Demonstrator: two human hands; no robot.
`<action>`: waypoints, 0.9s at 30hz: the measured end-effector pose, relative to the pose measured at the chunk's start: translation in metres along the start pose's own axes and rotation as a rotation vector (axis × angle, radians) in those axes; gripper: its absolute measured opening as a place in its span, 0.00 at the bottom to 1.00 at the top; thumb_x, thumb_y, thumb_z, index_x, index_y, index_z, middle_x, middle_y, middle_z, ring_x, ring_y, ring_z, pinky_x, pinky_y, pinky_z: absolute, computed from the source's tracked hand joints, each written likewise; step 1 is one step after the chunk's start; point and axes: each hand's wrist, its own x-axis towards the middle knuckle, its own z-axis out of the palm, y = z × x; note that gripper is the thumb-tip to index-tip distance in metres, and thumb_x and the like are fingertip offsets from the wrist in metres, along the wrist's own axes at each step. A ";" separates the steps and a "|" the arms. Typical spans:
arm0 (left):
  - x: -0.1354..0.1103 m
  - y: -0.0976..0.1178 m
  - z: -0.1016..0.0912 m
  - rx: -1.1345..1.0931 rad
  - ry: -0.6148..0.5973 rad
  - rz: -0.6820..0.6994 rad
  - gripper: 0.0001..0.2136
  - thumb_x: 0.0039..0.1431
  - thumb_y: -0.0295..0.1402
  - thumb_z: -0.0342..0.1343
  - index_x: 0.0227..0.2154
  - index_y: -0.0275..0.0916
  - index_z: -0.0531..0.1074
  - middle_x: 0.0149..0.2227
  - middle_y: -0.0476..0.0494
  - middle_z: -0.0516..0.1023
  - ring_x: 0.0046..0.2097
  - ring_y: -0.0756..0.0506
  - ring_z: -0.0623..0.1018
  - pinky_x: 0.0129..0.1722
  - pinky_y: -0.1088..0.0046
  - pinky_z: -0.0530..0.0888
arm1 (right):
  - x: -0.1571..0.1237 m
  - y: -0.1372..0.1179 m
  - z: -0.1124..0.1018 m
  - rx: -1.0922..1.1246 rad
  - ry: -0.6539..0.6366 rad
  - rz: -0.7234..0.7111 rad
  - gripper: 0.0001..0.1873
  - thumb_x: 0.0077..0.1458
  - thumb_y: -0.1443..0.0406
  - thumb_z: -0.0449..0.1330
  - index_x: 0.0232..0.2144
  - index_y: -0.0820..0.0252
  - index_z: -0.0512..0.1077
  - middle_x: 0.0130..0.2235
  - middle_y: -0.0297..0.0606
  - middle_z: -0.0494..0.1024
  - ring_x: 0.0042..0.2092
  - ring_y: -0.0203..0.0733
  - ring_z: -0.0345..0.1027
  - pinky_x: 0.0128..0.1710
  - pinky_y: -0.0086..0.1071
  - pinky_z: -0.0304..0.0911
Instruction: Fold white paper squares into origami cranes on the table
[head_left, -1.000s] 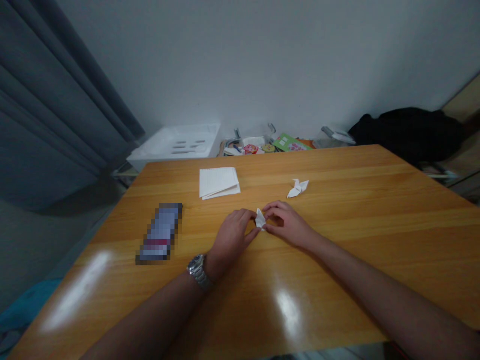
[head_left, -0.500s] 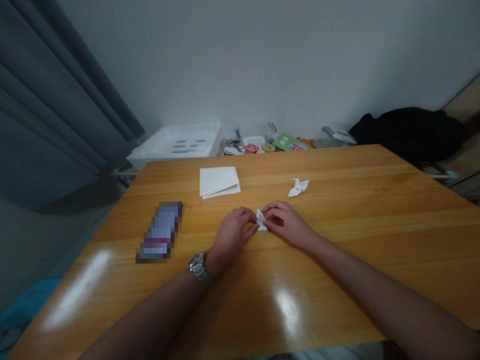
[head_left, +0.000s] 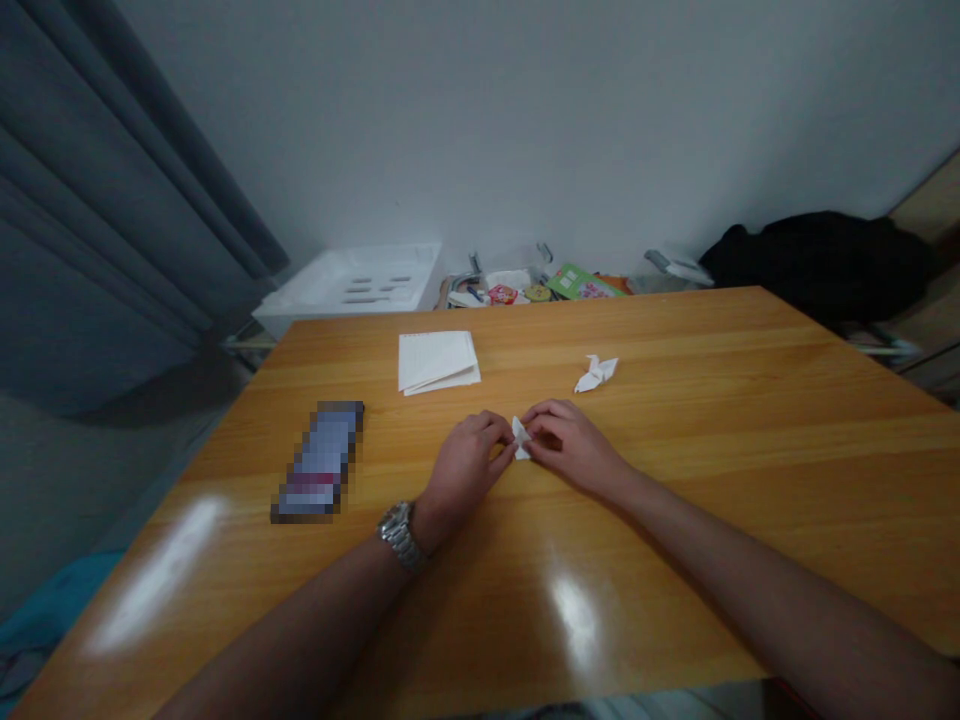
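A small folded white paper (head_left: 520, 441) stands between my hands near the middle of the wooden table (head_left: 712, 420). My left hand (head_left: 469, 460), with a metal watch (head_left: 400, 533) on its wrist, pinches the paper's left side between thumb and fingers. From the other side, my right hand (head_left: 574, 445) grips its right edge with thumb and fingertips. Parts of the paper are hidden by the fingertips. Beyond my right hand lies a finished-looking white paper crane (head_left: 597, 373).
Folded lined sheets (head_left: 438, 361) lie toward the table's far side. A phone (head_left: 321, 462), blurred out, rests at the left. Behind the far edge are a white foam box (head_left: 352, 280), a green booklet (head_left: 581, 283) and a black cloth heap (head_left: 817, 265).
My right fingers have shifted slightly left, closer to my left fingertips, and the paper between them looks narrower. Everything else stays in place.
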 end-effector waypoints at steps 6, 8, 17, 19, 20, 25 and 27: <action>0.001 0.002 -0.001 0.038 -0.024 0.000 0.04 0.66 0.32 0.56 0.35 0.39 0.73 0.40 0.44 0.76 0.42 0.44 0.75 0.45 0.66 0.72 | 0.000 0.001 -0.001 0.004 -0.020 0.032 0.02 0.59 0.66 0.64 0.33 0.56 0.75 0.42 0.41 0.77 0.46 0.46 0.70 0.47 0.42 0.67; 0.001 0.002 -0.001 0.064 -0.035 0.005 0.04 0.66 0.32 0.56 0.35 0.39 0.72 0.40 0.44 0.76 0.42 0.43 0.75 0.45 0.66 0.72 | 0.000 0.003 -0.001 0.024 -0.031 0.027 0.02 0.60 0.66 0.64 0.34 0.56 0.76 0.43 0.41 0.77 0.46 0.46 0.70 0.48 0.42 0.67; 0.002 0.000 -0.001 0.097 -0.045 0.021 0.04 0.66 0.33 0.56 0.35 0.39 0.72 0.40 0.43 0.76 0.42 0.43 0.75 0.45 0.66 0.72 | -0.003 0.006 -0.004 0.059 -0.061 -0.012 0.04 0.60 0.69 0.63 0.35 0.57 0.78 0.44 0.42 0.76 0.47 0.45 0.71 0.48 0.41 0.68; 0.001 0.001 -0.002 0.072 -0.046 0.021 0.04 0.66 0.32 0.56 0.36 0.39 0.72 0.40 0.43 0.76 0.43 0.43 0.75 0.46 0.66 0.72 | -0.002 0.005 -0.004 0.070 -0.061 -0.013 0.04 0.60 0.69 0.63 0.35 0.57 0.78 0.44 0.42 0.77 0.46 0.45 0.71 0.48 0.41 0.68; 0.000 0.001 -0.003 0.059 -0.046 0.022 0.04 0.66 0.33 0.56 0.37 0.39 0.72 0.41 0.43 0.76 0.43 0.43 0.75 0.46 0.66 0.72 | -0.002 0.004 -0.004 0.076 -0.059 -0.015 0.03 0.60 0.68 0.63 0.35 0.57 0.78 0.43 0.42 0.77 0.46 0.45 0.71 0.48 0.41 0.68; -0.003 0.002 -0.005 0.034 -0.056 0.044 0.06 0.63 0.35 0.60 0.40 0.39 0.72 0.43 0.44 0.76 0.45 0.42 0.75 0.47 0.65 0.72 | -0.001 0.002 -0.005 0.060 -0.049 -0.008 0.03 0.60 0.69 0.63 0.34 0.58 0.77 0.43 0.42 0.76 0.45 0.44 0.71 0.46 0.40 0.68; -0.003 0.001 -0.005 0.038 -0.058 0.052 0.07 0.63 0.35 0.60 0.40 0.39 0.72 0.43 0.44 0.76 0.45 0.42 0.75 0.47 0.65 0.71 | -0.001 0.001 -0.005 0.049 -0.047 -0.014 0.03 0.60 0.69 0.63 0.34 0.58 0.77 0.42 0.42 0.77 0.45 0.45 0.71 0.46 0.40 0.68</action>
